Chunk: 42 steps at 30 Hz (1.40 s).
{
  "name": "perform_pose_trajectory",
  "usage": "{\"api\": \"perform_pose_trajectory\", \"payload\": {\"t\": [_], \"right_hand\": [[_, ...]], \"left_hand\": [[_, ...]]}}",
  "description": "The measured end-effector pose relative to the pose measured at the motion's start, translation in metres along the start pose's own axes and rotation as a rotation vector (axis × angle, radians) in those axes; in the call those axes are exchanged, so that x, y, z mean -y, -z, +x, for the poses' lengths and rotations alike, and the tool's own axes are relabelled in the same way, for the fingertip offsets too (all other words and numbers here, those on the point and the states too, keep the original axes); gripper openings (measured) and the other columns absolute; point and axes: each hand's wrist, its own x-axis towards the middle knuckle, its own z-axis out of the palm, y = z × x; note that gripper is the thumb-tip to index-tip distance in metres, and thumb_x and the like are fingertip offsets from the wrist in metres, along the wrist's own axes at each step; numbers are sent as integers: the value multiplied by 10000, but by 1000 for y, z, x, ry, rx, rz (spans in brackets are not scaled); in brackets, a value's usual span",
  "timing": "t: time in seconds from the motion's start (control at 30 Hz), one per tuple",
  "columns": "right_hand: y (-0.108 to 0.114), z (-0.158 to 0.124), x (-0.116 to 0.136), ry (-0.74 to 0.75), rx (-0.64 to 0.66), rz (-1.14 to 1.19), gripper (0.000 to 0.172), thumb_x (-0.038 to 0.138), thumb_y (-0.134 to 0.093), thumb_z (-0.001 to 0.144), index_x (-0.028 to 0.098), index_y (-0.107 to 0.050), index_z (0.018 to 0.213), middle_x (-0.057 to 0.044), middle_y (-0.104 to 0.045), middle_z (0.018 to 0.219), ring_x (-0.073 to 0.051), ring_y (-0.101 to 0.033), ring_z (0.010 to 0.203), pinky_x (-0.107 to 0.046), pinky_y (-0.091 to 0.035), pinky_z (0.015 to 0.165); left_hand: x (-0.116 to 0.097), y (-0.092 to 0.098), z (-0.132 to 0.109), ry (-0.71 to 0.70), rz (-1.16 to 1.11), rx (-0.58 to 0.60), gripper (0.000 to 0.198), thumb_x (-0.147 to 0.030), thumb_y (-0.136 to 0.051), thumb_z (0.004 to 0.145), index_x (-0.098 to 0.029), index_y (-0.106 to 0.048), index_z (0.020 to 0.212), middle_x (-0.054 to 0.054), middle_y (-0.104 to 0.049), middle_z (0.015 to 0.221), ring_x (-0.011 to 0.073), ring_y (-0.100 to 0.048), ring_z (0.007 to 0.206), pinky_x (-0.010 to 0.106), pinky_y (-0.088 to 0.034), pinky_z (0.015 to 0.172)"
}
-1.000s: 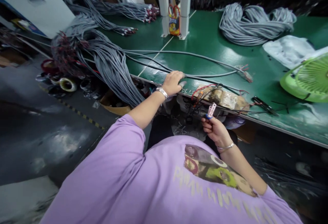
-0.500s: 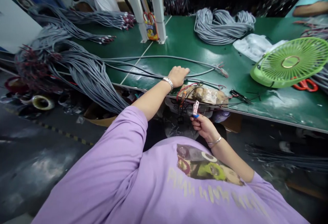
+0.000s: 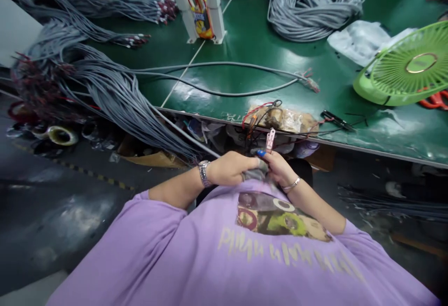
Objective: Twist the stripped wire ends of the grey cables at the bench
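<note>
My left hand (image 3: 229,168) is closed around a grey cable (image 3: 184,133) that runs back to the big bundle (image 3: 112,82) at the left. The cable's end, blurred, lies between my two hands in front of my body. My right hand (image 3: 280,168) touches or nearly touches that end; its fingers are closed on a small flat pale-pink tool (image 3: 270,139) pointing upward. A blue cover or part (image 3: 261,153) shows at the right thumb. What the other right fingers grip is hidden.
On the green table (image 3: 241,79) lie two loose grey cables (image 3: 224,64), a taped block with wires (image 3: 290,119), a black tool (image 3: 336,120), and a coiled cable bundle (image 3: 311,12). A green fan (image 3: 416,63), red-handled scissors (image 3: 437,100) and white posts (image 3: 213,7) also stand or lie there.
My left hand has come off the table toward my body, bringing a grey cable to my right hand. The right hand stays near its place with the pink tool. The view has tilted down.
</note>
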Motion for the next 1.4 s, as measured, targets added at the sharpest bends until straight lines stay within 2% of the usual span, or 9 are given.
{"api": "perform_pose_trajectory", "payload": {"t": [0.1,0.17,0.23,0.3,0.5,0.77,0.93,1.2,1.4], "right_hand": [[-8,-8,1,3,22,-200,342,432,-834,685,163,-636,757,66,-441,506,-35,-273,426,-188,-171,378],[-15,-13,3,27,91,-297,334,412,-840,686,150,-687,825,33,-537,581,-59,-404,497,-189,-308,430],[-22,-15,3,59,153,-333,349,372,-863,666,156,-707,892,-2,-639,723,-100,-544,650,-218,-456,580],[-29,-15,1,78,181,-323,397,341,-885,640,170,-703,949,-12,-675,823,-125,-594,755,-257,-506,708],[-45,-12,-4,223,63,-260,467,343,-915,600,192,-646,951,4,-648,805,-121,-587,736,-245,-503,685],[-46,-17,4,344,-104,-283,373,425,-862,671,205,-672,905,-14,-662,792,-131,-590,713,-267,-522,695],[-42,-14,2,266,-89,-246,298,397,-838,685,182,-672,805,-8,-631,681,-117,-536,627,-235,-435,566],[-35,-12,0,206,-67,-288,412,498,-813,685,159,-623,822,13,-602,643,-59,-377,497,-208,-273,456],[-34,-14,-2,401,-19,-555,333,477,-712,789,167,-614,858,-5,-611,748,-119,-514,668,-259,-434,639]], "left_hand": [[33,-13,-18,279,-267,-57,321,-488,-620,866,-184,-619,764,-17,-527,541,77,-414,425,198,-321,422],[54,-15,-28,429,-404,-145,390,-545,-614,860,-179,-561,737,-45,-474,502,49,-310,362,187,-222,357],[67,-17,-35,494,-453,-179,393,-536,-652,827,-179,-532,717,-48,-484,504,38,-302,348,176,-206,340],[74,-20,-39,517,-442,-163,340,-474,-665,813,-179,-530,709,-49,-495,503,39,-319,347,171,-219,341],[86,-31,-35,427,-316,-161,211,-260,-585,769,-177,-497,597,-42,-491,475,68,-382,415,187,-288,412],[99,-39,-28,362,-119,-259,44,-173,-641,725,-172,-662,763,-18,-645,684,125,-550,634,219,-414,600],[85,-41,-21,331,-436,-276,322,-368,-755,742,-158,-647,961,-38,-604,661,72,-492,497,197,-398,507],[78,-39,-16,413,-755,-481,494,-504,-837,629,-166,-534,823,-42,-609,585,59,-512,395,144,-314,371],[72,-42,-13,375,-880,-601,505,-492,-852,611,-165,-512,790,-55,-593,553,37,-460,358,138,-237,351]]}}
